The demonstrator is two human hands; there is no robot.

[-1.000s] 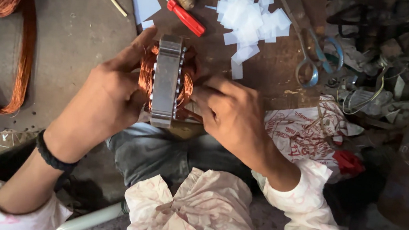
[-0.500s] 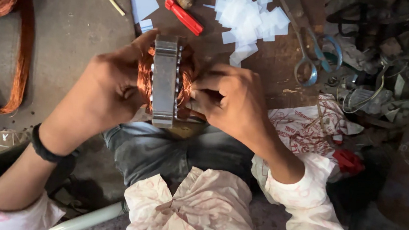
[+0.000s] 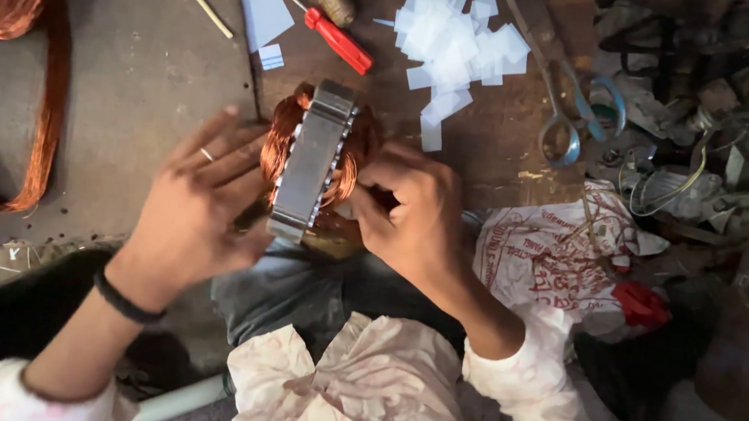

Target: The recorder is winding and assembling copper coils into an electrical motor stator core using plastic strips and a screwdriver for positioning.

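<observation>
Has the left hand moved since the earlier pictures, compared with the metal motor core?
Yes. The left hand has opened and drawn back from the motor stator; its fingers now spread beside the copper winding, no longer wrapped around the core.

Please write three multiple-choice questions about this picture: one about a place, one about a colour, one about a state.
1. Where does the screwdriver lie?
A. on the bench beyond the stator
B. in the right hand
C. on the person's lap

2. What colour is the wire wound in the stator?
A. silver
B. copper orange
C. blue

3. How is the left hand placed?
A. closed in a fist
B. away from the stator
C. open, fingers spread against the stator's side

Answers: 1 A, its red handle rests on the bench near the white paper pieces. 2 B, orange coils bulge from both ends of the grey core. 3 C, the fingers fan out at the coil while the right hand grips the other side.
</observation>
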